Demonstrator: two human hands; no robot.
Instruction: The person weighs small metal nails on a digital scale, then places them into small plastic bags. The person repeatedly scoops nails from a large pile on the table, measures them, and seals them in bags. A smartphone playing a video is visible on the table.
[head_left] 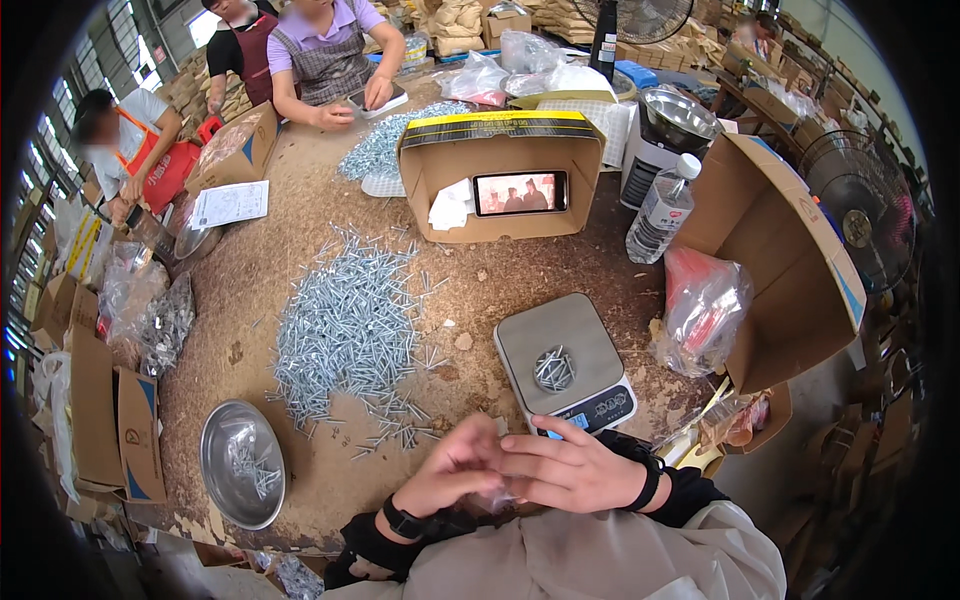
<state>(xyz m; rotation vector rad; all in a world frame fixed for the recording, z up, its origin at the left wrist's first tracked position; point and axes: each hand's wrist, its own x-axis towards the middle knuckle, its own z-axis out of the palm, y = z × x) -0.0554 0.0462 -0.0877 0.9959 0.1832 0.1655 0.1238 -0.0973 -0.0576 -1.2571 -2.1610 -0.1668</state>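
Close to the table's front edge, my two hands meet in front of the scale. My left hand (452, 468) has its fingers bent inward, and a small clear plastic bag (490, 499) shows just under its fingertips. My right hand (578, 472) reaches across from the right with its fingers stretched and apart, their tips overlapping the left fingers. A digital scale (520, 335) with a grey plate stands just beyond; on it sits a small round dish (554, 369) of screws. Left of the scale spreads a large pile of silver screws (345, 330).
A steel bowl (215, 475) with some screws sits at the left front. Beyond the scale, an open carton (440, 225) holds a phone (520, 194). A water bottle (660, 212), a bagged red item (705, 310) and a large carton (790, 270) line the right. Co-workers sit across the table.
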